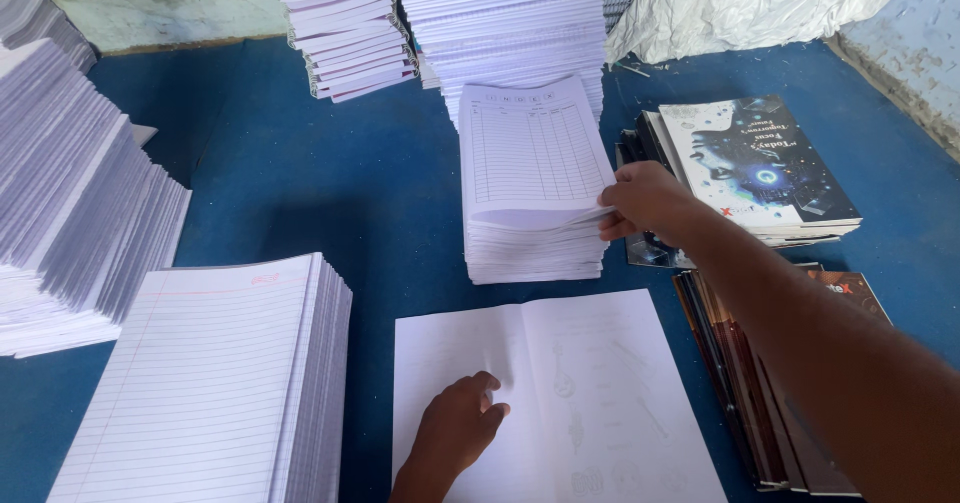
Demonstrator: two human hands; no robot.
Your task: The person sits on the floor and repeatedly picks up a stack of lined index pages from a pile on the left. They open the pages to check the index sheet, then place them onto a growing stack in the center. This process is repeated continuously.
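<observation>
While our left hand point(455, 433) lies with fingers pressed flat on the open white folded sheet point(550, 393) to steady it, our right hand point(645, 201) pinches the top ruled form off the white paper stack point(532, 203) just behind.

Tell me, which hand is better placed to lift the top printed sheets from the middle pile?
The right hand, probably. Its fingers already pinch the raised edge of the top sheets on the middle pile. The left hand lies flat on the open white sheet, nearer the person.
</observation>
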